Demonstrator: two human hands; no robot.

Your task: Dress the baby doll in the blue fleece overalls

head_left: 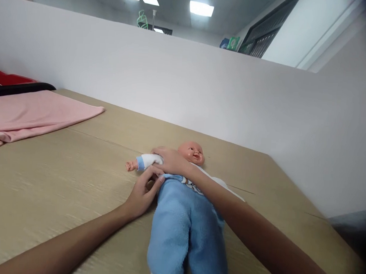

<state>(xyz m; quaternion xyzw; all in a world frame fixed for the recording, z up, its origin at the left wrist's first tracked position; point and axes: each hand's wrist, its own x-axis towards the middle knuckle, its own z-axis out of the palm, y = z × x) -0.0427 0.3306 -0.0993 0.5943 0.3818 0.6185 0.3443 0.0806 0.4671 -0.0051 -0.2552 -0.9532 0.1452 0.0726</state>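
A baby doll (189, 211) lies on its back on the wooden table (45, 187), head away from me, in blue fleece trousers and a white top with blue cuffs. My right hand (169, 161) reaches across its chest and closes round the doll's white sleeve near the shoulder. My left hand (143, 194) sits at the doll's side by the waist. Its fingers are curled and pinch the blue fabric edge there. The doll's small arm (135, 164) sticks out to the left.
A pink cloth (30, 114) lies spread at the table's far left, beside a black and red object (16, 85). A white partition wall (204, 89) runs along the table's far edge and right side.
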